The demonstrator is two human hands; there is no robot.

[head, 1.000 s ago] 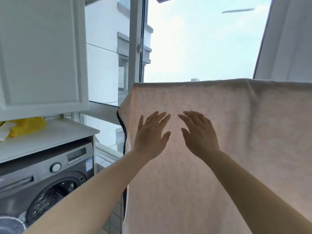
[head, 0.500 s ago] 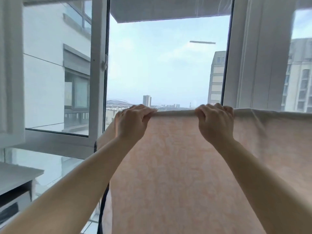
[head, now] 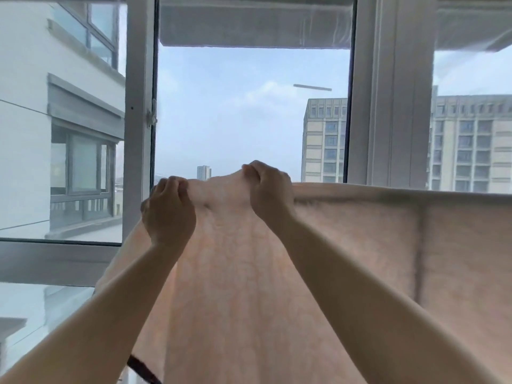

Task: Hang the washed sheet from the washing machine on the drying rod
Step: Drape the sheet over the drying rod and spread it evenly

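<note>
Up front, both hands, left hand [head: 169,214] and right hand [head: 270,191], pinch the top edge of the pink sheet [head: 249,286], lifted before an open window [head: 249,120]; its frame [head: 140,120] and apartment blocks [head: 471,145] stand behind.

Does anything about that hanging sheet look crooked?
Yes: the sheet runs level on the right, but where the left hand and right hand pinch its top edge it humps up, and its left end slopes down.
</note>
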